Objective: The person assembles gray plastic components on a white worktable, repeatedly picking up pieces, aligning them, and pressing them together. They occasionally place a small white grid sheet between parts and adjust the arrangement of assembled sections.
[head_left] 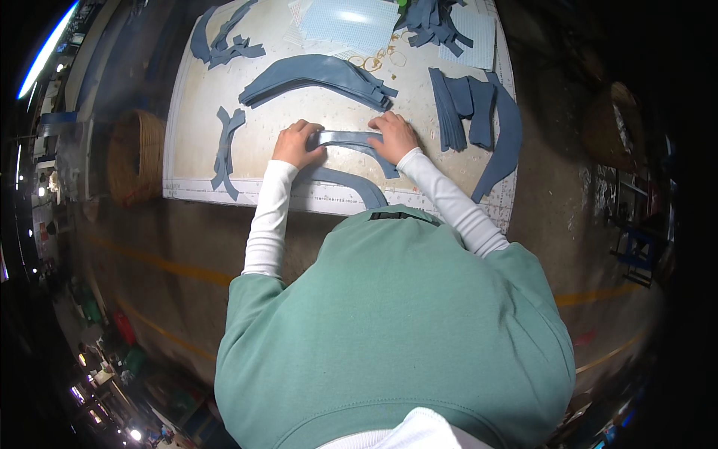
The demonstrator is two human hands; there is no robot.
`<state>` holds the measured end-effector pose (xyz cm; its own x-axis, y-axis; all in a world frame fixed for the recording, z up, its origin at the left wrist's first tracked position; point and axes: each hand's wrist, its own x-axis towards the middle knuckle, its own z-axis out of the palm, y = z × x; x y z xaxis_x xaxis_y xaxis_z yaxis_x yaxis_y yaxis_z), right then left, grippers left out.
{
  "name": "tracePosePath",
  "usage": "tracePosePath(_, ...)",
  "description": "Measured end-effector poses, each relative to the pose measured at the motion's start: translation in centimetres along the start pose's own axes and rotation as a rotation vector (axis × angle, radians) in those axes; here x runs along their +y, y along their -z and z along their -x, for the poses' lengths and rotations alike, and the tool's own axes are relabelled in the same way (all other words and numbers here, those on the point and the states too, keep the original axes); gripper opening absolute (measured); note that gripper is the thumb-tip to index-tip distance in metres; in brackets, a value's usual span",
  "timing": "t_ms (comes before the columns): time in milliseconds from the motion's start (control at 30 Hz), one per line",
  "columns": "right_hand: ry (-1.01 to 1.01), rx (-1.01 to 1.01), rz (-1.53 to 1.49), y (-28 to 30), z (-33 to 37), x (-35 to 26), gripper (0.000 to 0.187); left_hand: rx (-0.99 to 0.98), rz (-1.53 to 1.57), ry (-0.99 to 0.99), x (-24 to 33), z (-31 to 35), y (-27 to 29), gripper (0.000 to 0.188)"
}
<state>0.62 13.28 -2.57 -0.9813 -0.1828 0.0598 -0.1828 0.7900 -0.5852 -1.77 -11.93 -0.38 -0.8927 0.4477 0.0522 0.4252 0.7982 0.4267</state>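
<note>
My left hand (295, 144) is closed round the left end of a short stack of curved blue-grey fabric strips (344, 138). At the stack's right end, my right hand (396, 136) grips with bent fingers, and a strip end sticks out below it. The upper surface between my hands looks pale and shiny. Nearer the table's front edge lies another curved fabric strip (348, 179), partly beneath my left hand. Just beyond my hands is a thick, arched pile of fabric pieces (318, 78). Crossed fabric strips (226, 153) lie to the left.
Fanned fabric pieces (464, 108) and a long curved piece (505, 138) lie on the right of the white table (191, 135). Farther back are a tangled fabric heap (434, 22), pale plastic sheets (348, 21) and yellow bands (374, 60). A wicker basket (137, 157) stands left.
</note>
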Motion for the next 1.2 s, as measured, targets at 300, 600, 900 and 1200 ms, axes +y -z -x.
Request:
tracePosePath(300, -0.005, -0.133, 0.192, -1.2, 1.6, -1.8, 0.04, -0.058, -0.028, 0.082, 1.2, 0.1, 0.1, 0.034)
tracePosePath(600, 0.062, -0.167, 0.139, 0.2, 0.8, -0.5, 0.038, -0.035, -0.002, 0.202, 1.4, 0.4, -1.0, 0.034)
tracePosePath(900, 0.018, -0.187, 0.283, 0.0, 2.3, -1.6, 0.058, 0.06, 0.025, 0.248, 1.8, 1.7, -0.5, 0.05)
tracePosePath(1200, 0.426, -0.339, 0.056, -2.3, 4.2, -5.1, 0.05, -0.151, -0.131, 0.45, 0.3, 8.6, 1.6, 0.048)
